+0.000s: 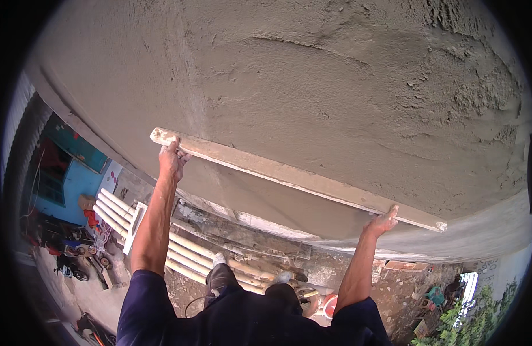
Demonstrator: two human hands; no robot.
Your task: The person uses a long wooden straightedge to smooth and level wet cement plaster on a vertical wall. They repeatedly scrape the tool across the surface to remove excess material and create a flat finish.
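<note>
Two hands grasp a long wooden straightedge [295,177] laid flat against the wet grey plaster wall [312,75]. The left hand [172,161] grips near its upper left end, the right hand [382,222] near its lower right end. Pale pipes [185,254] lie on the ground far below.

Both hands press straightedge [295,177] vs wet plaster wall [312,81].

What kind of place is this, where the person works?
Probably an outdoor building site. A wall of wet grey plaster fills the view, both hands press a long wooden straightedge against it, and pale pipes and rubble lie on the ground below.
</note>
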